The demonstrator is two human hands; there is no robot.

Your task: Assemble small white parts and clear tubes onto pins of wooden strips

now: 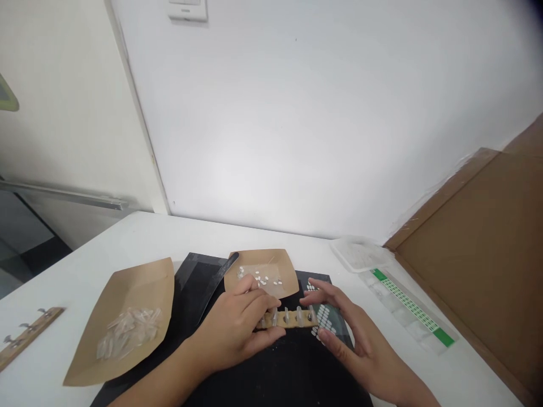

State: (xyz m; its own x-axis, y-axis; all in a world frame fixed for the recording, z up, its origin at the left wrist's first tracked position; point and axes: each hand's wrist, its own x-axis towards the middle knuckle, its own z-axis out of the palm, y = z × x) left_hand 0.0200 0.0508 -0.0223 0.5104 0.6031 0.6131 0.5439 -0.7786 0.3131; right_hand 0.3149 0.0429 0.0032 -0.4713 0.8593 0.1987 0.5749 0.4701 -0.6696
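My left hand (241, 316) is closed around the left part of a narrow wooden strip (292, 320), fingers behind and thumb in front. Several clear nail tips (299, 315) stand upright along it. At the strip's right end, my right hand (352, 328) has thumb and fingers spread apart with nothing seen between them. Beneath that hand lies a sheet of white oval stickers (326, 312), partly covered by it. Just behind the strip, a small brown paper tray (288, 277) contains several little white ovals and clear bits.
A larger paper tray (127, 282) with clear nail tips (129, 333) stands left. A dark nail file (218, 285) leans on the small tray. Another wooden strip with metal clips (31, 336) lies far left. Right are a green-and-white strip (411, 305), a clear plastic tray (360, 254) and a brown board (475, 254).
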